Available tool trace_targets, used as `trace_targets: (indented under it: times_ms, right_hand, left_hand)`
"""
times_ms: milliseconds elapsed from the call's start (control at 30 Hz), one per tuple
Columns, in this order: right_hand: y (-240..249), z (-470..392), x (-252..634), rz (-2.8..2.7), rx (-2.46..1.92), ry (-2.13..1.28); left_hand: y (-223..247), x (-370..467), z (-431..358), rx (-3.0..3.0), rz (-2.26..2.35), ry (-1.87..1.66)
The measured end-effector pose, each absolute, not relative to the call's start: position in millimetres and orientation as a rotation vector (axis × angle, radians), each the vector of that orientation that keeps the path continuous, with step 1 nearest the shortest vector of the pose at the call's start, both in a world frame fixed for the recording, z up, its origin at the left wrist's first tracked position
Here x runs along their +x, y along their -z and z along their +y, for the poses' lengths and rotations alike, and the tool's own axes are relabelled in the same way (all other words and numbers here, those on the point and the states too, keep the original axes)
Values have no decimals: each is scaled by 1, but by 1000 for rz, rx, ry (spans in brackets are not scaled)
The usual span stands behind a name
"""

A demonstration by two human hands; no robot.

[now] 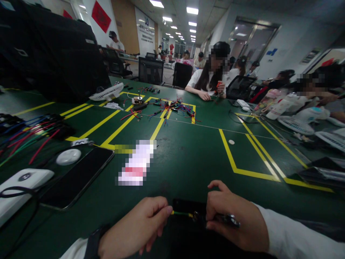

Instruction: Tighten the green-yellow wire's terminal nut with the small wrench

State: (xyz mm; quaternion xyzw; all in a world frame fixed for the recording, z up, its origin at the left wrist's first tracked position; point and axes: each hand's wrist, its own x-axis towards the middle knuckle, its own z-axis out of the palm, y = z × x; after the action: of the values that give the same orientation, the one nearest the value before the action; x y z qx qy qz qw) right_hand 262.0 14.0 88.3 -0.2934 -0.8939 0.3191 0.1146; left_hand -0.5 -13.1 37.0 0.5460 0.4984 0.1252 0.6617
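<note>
Leftmost, on the green desk (188,158) marked with yellow tape lines: a white power bank (18,189) with a black cable over it, a bundle of red, blue and green wires (29,135) behind it, a small round white puck (68,157), and a black phone (78,178) lying face up, screen dark. Just right of the phone, a blurred white-and-pink item (136,163) flat on the desk.

Near bottom edge, centre: left hand (138,226), dark watch band at the wrist, fingers curled, thumb and forefinger pinched shut on the end of a thin yellow-green wire (182,213). The wire runs level to the right, just above a flat black object (188,207) on the desk; what that object is cannot be told. Right hand (229,216), white sleeve, closed around a small dark tool (228,220) with a shiny tip showing past the fingers; the tool's front meets the other end of the wire. The two hands sit close, joined only by the wire, low and near the person's body.

Mid-desk, further back: a scatter of coloured wires and small parts (172,106), a white fan-like device (106,92), a big black bag (48,54) at far left.

Right side: a small white disc (231,142) inside a taped box, white fans (296,124) and clutter at the edge. A seated person in white (208,81) works across the desk, others further off.
</note>
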Motion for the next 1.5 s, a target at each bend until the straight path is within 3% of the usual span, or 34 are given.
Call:
trace_targets:
  times_ms: [267, 500, 833, 1500]
  right_hand:
    - [-98, 16, 264, -2558, -862, -978]
    - [-109, -22, 274, -1863, -1534, -1247]
    - [-71, -39, 259, -2105, -1461, -805]
    - [-72, -32, 252, -2342, -1451, -804]
  left_hand:
    - [-37, 0, -12, 1234, 1109, -299]
    - [-35, 0, -12, 1211, 1102, -307]
    - [-36, -1, -13, 1231, 1098, -311]
    - [-32, 0, -14, 1226, 1118, -311]
